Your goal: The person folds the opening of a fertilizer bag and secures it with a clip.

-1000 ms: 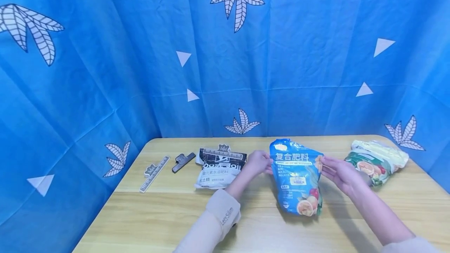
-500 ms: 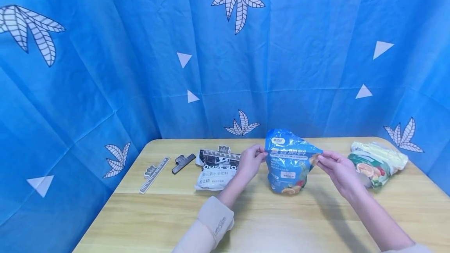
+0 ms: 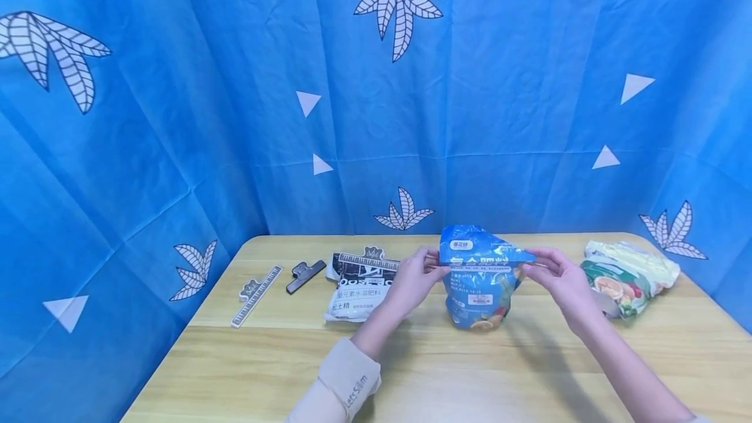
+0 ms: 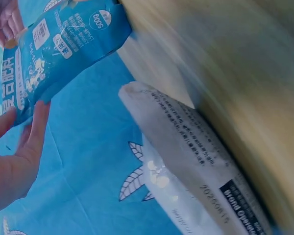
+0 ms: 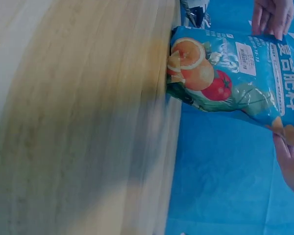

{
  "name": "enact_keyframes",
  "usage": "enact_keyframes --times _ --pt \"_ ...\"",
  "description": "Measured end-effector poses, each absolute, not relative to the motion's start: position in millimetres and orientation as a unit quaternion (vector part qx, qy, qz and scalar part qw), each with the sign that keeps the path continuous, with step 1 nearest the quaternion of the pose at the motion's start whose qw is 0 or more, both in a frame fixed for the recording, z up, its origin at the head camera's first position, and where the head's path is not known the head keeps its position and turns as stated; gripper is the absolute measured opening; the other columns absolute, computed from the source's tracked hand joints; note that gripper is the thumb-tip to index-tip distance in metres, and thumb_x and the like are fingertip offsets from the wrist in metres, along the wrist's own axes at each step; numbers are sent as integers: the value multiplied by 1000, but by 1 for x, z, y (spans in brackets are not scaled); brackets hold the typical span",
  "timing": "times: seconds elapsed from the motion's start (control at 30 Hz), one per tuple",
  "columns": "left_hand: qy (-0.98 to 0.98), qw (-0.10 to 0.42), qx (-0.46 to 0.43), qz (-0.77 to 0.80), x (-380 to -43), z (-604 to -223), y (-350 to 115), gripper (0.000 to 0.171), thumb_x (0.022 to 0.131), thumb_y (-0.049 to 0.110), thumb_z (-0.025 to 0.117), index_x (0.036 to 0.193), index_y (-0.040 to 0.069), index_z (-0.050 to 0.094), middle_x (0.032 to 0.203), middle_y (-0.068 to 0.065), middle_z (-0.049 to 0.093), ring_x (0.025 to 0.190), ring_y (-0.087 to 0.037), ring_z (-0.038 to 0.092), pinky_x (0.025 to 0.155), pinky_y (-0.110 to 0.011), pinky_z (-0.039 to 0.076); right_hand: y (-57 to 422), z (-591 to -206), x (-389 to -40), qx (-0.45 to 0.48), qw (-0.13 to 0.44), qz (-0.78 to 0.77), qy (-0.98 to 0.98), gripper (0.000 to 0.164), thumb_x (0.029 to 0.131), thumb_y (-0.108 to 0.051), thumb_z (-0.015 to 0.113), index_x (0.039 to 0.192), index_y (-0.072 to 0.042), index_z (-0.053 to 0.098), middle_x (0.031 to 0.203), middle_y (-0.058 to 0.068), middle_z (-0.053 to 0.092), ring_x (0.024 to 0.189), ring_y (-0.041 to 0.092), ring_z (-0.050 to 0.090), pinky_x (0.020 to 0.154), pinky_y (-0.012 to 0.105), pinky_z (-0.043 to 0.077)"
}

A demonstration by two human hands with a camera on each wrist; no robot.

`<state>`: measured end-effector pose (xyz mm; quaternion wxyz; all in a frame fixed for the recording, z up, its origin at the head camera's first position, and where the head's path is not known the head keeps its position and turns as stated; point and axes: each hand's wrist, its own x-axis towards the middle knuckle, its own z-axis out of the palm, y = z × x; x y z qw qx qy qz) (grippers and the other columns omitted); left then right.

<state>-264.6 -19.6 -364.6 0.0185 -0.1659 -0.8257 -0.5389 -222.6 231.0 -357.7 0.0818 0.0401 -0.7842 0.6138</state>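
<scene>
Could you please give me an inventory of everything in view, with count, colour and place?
Glossy printed plastic pouch: one, mostly blue, between the hands
Matte printed plastic pouch: one, black and white, left of it
Long keyboard-patterned clips: two, black and white, one across the matte pouch's top, one at table left
Plain bar clip: one, black, between those clips
Crumpled plastic pouch: one, green and pale yellow, table right
Wood-grain table: one, light brown, underneath
Leaf-printed curtain: count unclear, blue, behind
Sleeves: two, pale, bottom edge
Left hand, right hand: one each, bare, pinching the blue pouch's sides
</scene>
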Motion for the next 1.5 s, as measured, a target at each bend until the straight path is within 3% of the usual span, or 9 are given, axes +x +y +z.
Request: enact_keyframes --times 0.07,0.2,0.3,0.43,0.53,0.67,0.87,1.23,1.5 --pt "-844 42 -166 -508 -263 -363 -16 49 84 21 67 126 7 46 123 -10 55 100 -20 59 80 -31 49 226 -357 -222 53 141 541 -828 46 90 -22 60 127 1 45 123 13 54 109 23 53 84 28 47" --pt "-877 151 -223 -397 -261 -359 -10 74 81 23 70 141 8 29 145 -9 30 125 -24 38 98 -37 35 216 -358 -225 130 291 401 -859 40 83 -6 67 120 1 53 126 18 51 114 39 46 91 48 40" --pt "-877 259 -293 -280 -261 -358 -7 69 81 20 69 138 3 35 148 -9 22 134 -23 22 106 -34 20 212 -361 -231 222 390 303 -841 34 77 2 68 110 1 61 120 16 56 111 36 49 96 42 37" --pt "-861 328 -352 -168 -264 -357 -3 49 85 19 65 129 3 48 144 -10 31 134 -22 21 108 -30 11 209 -366 -237 307 423 240 -819 28 90 -21 57 106 1 64 112 14 61 104 32 54 99 25 33" --pt "-864 322 -365 -128 -265 -358 -1 40 88 21 61 125 5 54 140 -8 38 132 -21 26 108 -28 10 207 -369 -239 315 418 224 -823 41 97 -34 44 106 -1 65 109 12 63 101 31 56 97 26 35" --pt "-873 297 -365 -126 -264 -358 0 30 90 21 59 118 10 61 127 -5 53 123 -17 42 105 -25 20 206 -369 -241 310 412 215 -829 22 87 -17 62 103 -2 66 101 11 65 94 29 59 85 38 45" --pt "-879 270 -356 -164 -265 -359 1 22 90 20 59 109 13 66 106 -1 66 95 -11 62 84 -20 45 207 -366 -243 303 402 191 -843 24 71 0 71 95 -4 67 89 8 67 81 26 62 70 42 51" --pt "-882 221 -359 -210 -269 -355 0 17 88 17 61 102 13 70 96 1 68 76 -7 64 70 -13 46 207 -367 -247 285 408 201 -844 26 65 13 73 86 -3 70 80 8 68 70 21 63 62 35 53" --pt "-917 111 -338 -181 -277 -342 7 23 83 26 68 103 14 65 89 3 67 76 -8 59 68 -17 45 197 -355 -250 304 292 176 -890 21 72 -6 75 92 -5 67 86 8 68 78 24 64 66 40 52"
